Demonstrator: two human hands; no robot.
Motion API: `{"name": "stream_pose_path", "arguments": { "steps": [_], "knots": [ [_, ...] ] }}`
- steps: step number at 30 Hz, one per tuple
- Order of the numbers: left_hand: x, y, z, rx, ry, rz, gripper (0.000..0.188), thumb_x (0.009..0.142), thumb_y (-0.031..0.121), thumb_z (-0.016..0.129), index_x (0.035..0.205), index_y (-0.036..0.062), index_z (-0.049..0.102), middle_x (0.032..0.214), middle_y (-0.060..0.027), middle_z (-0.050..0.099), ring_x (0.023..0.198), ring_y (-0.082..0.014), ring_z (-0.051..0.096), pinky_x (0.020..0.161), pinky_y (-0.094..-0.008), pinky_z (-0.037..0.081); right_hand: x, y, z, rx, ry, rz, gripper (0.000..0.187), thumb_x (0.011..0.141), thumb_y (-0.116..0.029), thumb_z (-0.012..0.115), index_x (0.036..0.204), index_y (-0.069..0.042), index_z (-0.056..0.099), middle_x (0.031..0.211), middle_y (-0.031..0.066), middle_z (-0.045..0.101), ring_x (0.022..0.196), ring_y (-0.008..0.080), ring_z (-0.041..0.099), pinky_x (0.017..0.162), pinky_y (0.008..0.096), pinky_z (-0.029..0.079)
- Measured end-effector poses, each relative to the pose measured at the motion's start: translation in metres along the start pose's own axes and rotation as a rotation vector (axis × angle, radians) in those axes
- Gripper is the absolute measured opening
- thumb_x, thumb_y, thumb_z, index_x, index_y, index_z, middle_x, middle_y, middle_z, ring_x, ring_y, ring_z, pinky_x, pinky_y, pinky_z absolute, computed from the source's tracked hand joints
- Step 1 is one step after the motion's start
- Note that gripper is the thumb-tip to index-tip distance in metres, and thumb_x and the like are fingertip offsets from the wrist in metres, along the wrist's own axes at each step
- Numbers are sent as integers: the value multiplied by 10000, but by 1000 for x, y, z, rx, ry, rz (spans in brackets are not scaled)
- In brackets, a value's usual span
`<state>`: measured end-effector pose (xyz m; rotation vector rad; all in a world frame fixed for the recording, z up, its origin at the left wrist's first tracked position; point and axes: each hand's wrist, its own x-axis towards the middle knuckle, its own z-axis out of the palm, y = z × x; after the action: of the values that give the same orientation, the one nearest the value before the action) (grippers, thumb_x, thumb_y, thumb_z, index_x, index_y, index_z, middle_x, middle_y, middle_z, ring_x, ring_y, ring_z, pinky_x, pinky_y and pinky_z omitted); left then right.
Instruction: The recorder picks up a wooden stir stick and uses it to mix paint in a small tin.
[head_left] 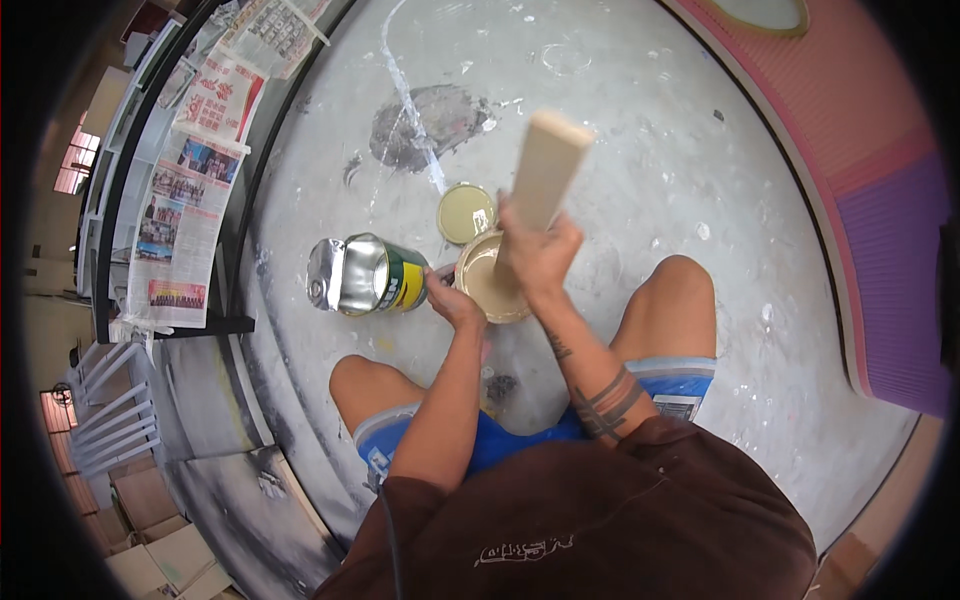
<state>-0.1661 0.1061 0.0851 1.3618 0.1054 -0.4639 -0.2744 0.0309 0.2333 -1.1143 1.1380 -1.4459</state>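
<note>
Right hand (538,255): fist clamped on the flat wooden stirring stick (545,170), its lower end down in the open paint can (492,290).
Left hand (447,298): fingers closed on the can's left rim.
Left of it: tipped metal can (365,275).
Beyond it: loose lid (466,212).
Risk: a hard stir could slop paint onto the concrete floor (680,150).

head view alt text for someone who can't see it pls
Seen from above, a squatting person's right hand holds a flat wooden stick in an open paint can while the left hand grips its rim. A tipped metal can and a lid lie on the spattered floor.
</note>
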Motion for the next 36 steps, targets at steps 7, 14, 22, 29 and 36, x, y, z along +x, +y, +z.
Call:
{"name": "stream_pose_path", "arguments": {
  "steps": [7, 14, 22, 29, 36],
  "knots": [
    [-20, -5, 22, -27, -26, -69, 610, 1042, 460, 397, 837, -70, 618, 826, -148, 643, 750, -242, 611, 732, -365, 505, -1, 55, -20, 20, 85, 51, 286, 854, -186, 807, 924, 78, 721, 816, 65, 732, 734, 111, 654, 695, 302, 543],
    [-2, -12, 7, 85, -69, 21, 618, 1037, 506, 379, 861, -39, 610, 827, -115, 622, 778, -203, 592, 740, -341, 491, 5, 22, -15, 109, 43, 86, 277, 862, -189, 825, 943, 57, 727, 823, 71, 736, 740, 108, 666, 699, 293, 551],
    [-6, -2, 4, -6, 0, 1, 609, 1035, 463, 412, 814, -61, 627, 828, -134, 631, 786, -243, 589, 787, -364, 483, 7, -17, -10, 154, 37, 18, 240, 865, -178, 813, 859, 45, 725, 763, 51, 712, 691, 90, 635, 626, 268, 519],
    [0, -2, 5, 31, -13, 3, 625, 1040, 490, 384, 843, -53, 622, 810, -131, 637, 754, -211, 604, 725, -337, 501, 2, 16, -3, 14, 21, 24, 247, 875, -179, 801, 897, 51, 713, 770, 57, 707, 678, 96, 638, 634, 281, 531],
    [-19, -14, 18, 64, -39, -40, 611, 1036, 465, 405, 856, -73, 634, 827, -144, 636, 789, -245, 600, 778, -373, 489, 3, 88, -26, 104, 142, 119, 349, 821, -201, 843, 969, 86, 712, 819, 71, 730, 714, 118, 657, 677, 287, 540]
  ]
}}
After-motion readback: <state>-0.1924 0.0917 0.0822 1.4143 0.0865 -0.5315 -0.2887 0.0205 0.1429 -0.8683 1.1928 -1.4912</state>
